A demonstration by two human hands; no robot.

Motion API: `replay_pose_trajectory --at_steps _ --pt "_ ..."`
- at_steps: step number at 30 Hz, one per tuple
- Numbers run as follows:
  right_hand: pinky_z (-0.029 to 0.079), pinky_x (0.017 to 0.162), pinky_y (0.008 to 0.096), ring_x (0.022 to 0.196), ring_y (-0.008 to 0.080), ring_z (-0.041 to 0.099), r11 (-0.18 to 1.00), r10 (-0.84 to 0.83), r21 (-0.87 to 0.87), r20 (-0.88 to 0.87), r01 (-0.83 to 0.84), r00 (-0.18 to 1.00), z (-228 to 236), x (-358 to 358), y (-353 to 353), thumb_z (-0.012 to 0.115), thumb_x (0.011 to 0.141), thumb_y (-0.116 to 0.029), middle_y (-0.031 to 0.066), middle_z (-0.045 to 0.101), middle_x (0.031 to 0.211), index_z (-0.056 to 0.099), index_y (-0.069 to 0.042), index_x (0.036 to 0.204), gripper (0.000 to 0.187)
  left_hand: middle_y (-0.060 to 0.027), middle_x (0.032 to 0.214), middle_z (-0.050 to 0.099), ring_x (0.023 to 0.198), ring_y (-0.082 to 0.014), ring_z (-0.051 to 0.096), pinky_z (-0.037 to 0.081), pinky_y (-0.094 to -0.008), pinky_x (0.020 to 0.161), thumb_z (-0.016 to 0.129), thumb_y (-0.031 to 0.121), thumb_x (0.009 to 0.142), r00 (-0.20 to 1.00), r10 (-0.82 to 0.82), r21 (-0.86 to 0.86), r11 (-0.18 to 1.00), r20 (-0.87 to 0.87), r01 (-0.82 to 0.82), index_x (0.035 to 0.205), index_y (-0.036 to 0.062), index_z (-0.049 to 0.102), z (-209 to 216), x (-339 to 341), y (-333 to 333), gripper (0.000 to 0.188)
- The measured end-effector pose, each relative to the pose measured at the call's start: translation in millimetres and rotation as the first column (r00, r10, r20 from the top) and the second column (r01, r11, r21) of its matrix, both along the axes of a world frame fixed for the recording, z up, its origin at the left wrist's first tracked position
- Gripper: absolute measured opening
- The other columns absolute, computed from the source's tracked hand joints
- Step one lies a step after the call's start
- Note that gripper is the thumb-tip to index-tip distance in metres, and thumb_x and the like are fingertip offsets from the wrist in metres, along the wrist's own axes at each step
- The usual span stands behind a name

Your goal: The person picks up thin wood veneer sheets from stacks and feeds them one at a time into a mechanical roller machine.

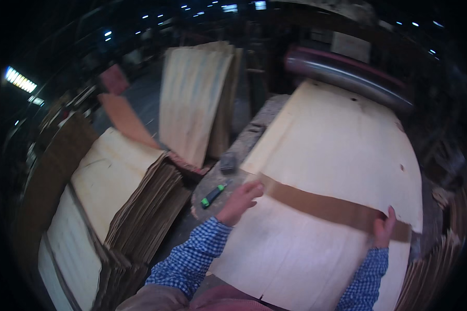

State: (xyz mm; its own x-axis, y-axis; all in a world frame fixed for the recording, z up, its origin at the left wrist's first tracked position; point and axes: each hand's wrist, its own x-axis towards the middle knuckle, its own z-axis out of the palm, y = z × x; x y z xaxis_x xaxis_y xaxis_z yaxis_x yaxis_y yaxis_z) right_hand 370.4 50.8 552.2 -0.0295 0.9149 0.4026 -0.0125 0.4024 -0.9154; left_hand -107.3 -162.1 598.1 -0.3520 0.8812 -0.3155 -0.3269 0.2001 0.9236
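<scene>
A pale wood veneer sheet spreads across the work surface in front of me. My left hand is at its far left corner, fingers bent around the edge. At the far right corner my right hand has its thumb raised and its other fingers mostly hidden, closed on the sheet. Just beyond the sheet's far edge runs a brown strip, between my two hands. Past it lies a second, larger pale veneer sheet with a few dark knots, reaching toward a roller.
A shiny metal roller crosses the far end. On the ledge to the left lie a green-and-black utility knife and a dark block. Veneer stacks stand at left, upright sheets behind, and more stacked sheets at right.
</scene>
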Motion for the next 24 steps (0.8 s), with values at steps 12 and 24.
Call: replay_pose_trajectory --at_steps 12,24 --pt "0.043 0.099 0.0353 0.113 0.0236 0.054 0.885 -0.200 -0.439 -0.663 -0.158 0.721 -33 36 62 0.054 0.089 -0.015 0.0141 0.056 0.124 0.050 -0.001 0.126 0.040 -0.0195 0.148 0.035 0.138 -0.0326 0.033 0.033 -0.0391 0.111 0.066 0.031 0.086 0.410 -0.397 -0.211 0.879 -0.821 0.428 0.117 0.0051 0.062 -139 19 -90 0.041" --pt "0.048 0.097 0.0359 0.114 0.0236 0.057 0.894 -0.404 -0.412 -0.577 0.174 0.710 24 -156 45 0.055 0.096 -0.022 0.0094 0.057 0.127 0.049 -0.003 0.130 0.040 -0.0185 0.141 0.044 0.130 -0.0375 0.041 0.037 -0.0470 0.101 0.068 0.038 0.081 0.246 -0.096 0.035 0.876 -0.965 0.481 0.124 0.0049 0.056 -163 -60 57 0.055"
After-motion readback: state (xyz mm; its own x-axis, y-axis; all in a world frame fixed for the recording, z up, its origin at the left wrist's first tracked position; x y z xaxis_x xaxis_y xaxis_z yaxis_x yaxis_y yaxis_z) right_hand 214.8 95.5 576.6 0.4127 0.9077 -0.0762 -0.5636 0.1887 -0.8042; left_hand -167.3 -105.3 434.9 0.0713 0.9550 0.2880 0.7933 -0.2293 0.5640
